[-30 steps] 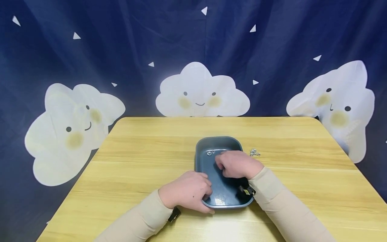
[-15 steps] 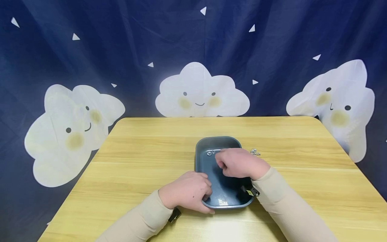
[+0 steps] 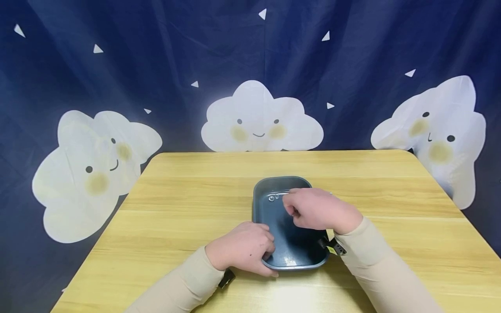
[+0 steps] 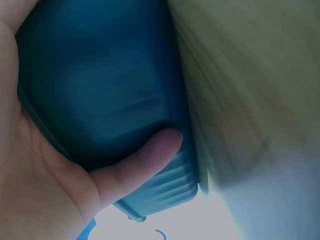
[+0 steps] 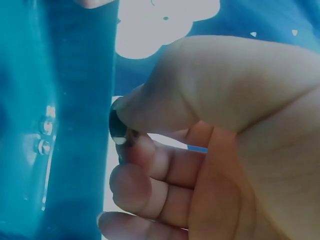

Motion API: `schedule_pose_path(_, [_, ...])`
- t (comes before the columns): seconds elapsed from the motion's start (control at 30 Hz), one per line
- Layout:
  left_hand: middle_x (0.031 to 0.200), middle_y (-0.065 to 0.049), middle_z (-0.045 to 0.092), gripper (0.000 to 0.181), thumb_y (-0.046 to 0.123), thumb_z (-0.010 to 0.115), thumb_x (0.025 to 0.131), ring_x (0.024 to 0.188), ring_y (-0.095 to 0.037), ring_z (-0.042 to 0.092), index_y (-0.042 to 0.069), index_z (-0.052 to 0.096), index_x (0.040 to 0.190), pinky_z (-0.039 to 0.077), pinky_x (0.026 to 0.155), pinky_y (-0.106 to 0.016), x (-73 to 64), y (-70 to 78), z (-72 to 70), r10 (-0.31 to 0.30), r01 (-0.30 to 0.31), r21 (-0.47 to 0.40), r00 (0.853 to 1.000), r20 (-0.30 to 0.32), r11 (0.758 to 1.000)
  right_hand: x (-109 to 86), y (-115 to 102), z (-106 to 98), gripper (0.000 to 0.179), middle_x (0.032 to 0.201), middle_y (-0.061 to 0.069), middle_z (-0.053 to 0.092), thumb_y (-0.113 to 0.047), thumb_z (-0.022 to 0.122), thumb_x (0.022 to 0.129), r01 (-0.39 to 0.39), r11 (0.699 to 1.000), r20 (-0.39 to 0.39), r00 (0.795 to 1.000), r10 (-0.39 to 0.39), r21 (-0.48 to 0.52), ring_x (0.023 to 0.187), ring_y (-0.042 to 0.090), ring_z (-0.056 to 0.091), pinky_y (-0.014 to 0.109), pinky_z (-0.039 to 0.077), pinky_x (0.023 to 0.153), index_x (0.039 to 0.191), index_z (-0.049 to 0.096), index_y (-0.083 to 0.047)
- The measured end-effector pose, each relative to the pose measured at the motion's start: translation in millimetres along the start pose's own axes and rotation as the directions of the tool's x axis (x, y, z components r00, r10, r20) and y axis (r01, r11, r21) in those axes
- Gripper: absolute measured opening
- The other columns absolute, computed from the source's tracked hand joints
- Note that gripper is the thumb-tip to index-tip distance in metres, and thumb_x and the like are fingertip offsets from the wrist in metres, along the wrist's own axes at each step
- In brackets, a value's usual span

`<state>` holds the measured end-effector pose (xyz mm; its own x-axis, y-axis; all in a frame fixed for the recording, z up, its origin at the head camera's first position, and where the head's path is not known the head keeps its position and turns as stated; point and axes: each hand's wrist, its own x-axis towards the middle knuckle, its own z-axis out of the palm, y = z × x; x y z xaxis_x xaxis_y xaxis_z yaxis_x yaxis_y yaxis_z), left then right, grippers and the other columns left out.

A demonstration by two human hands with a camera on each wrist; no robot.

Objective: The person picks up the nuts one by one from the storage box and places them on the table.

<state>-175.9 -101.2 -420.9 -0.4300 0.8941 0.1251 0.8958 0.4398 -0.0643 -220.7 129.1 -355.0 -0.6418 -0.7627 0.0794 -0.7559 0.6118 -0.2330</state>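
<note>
A dark blue-grey rectangular plastic tray (image 3: 289,256) stands on the wooden table. My left hand (image 3: 246,248) grips its near-left rim, fingers hooked over the inside; in the left wrist view the thumb (image 4: 145,155) lies along the outer wall. Over the right side of the tray, my right hand (image 3: 317,211) has its fingers curled. The right wrist view shows thumb and forefinger pinching a small shiny nut (image 5: 119,127), partly covered by the fingers. Two silver nuts (image 3: 272,198) lie on the tray floor toward the far left corner.
A sliver of the loose nuts (image 3: 331,194) on the table shows behind my right hand, right of the tray. The wooden table (image 3: 188,195) extends to both sides. A navy curtain (image 3: 164,65) with white clouds hangs behind its far edge.
My right hand has moved right and slightly away from me, now covering most of the loose nuts beside the tray. The left hand and tray stay in place.
</note>
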Motion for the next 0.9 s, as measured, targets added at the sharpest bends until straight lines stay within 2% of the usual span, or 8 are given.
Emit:
schedule_pose_path(0.2, [0.061,0.022,0.036,0.055,0.070,0.072,0.074,0.067,-0.003,0.041,0.030,0.041,0.053,0.031,0.055,-0.018,-0.4,-0.3,0.2,0.001,-0.001,-0.005,1.000,0.004,1.000,-5.7,-1,-13,0.030,0.075,-0.010,0.042,0.003,0.062,0.074,-0.008,1.000,-0.027,1.000,0.008,-0.007,0.063,0.009,0.041,0.025,0.037,0.055,0.073,0.046,-0.023])
schedule_pose_path(0.47, [0.061,0.022,0.035,0.055,0.070,0.072,0.075,0.066,-0.003,0.040,0.030,0.041,0.053,0.031,0.056,-0.017,-0.3,0.6,-1.1,0.002,-0.002,-0.003,1.000,0.008,1.000,-12.3,6,-25,0.028,0.076,-0.010,0.043,0.000,0.062,0.076,-0.050,0.999,-0.025,0.998,0.050,-0.006,0.065,0.009,0.043,0.027,0.039,0.059,0.076,0.048,-0.023])
schedule_pose_path(0.9, [0.062,0.022,0.035,0.054,0.071,0.072,0.075,0.066,-0.003,0.038,0.031,0.042,0.054,0.031,0.056,-0.017,-0.2,1.0,-1.5,-0.003,0.003,-0.002,1.000,0.021,1.000,-20.3,30,-32,0.026,0.076,-0.005,0.048,0.000,0.063,0.078,-0.101,0.995,-0.040,0.994,0.102,0.027,0.069,0.011,0.046,0.031,0.040,0.066,0.076,0.050,-0.021])
